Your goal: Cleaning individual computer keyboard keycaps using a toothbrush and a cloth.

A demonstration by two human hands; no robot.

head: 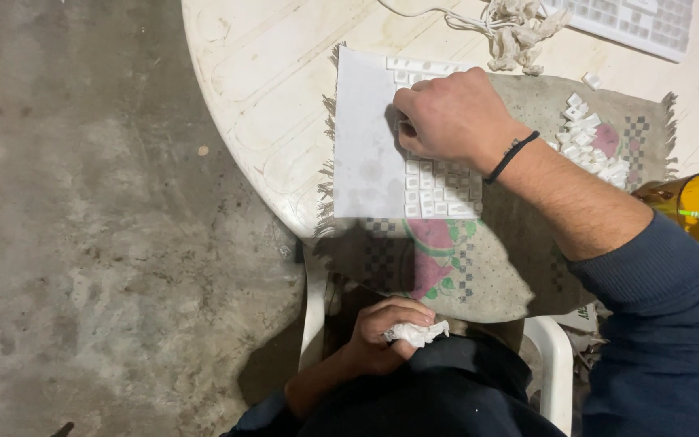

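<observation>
White keyboard panel [370,154] lies on a patterned cloth [495,267], under the right hand [446,113], whose curled fingertips press its keys. Loose keycaps [588,142] lie beyond the wrist. Left hand [386,336], in the lap below, closes on a crumpled tissue [416,332]

Head view, single frame. Lighting moderate and uneven, warm-white cast. Brightest zone: the white counter [260,89] and the pale sheet [366,154], near washed out, fine surface detail lost. Concrete floor [99,235] mid-grey and duller. Darkest zone: bottom centre under the counter edge, dark clothing there close to featureless. Right hand [451,113] throws a soft shadow onto the sheet at its left side; shadow edges diffuse, so source broad and from above-right. Amber cup [693,206] glows translucent. Focus fair at centre; slight softness and compression smear throughout. Mild wide-angle curvature at edges.
</observation>
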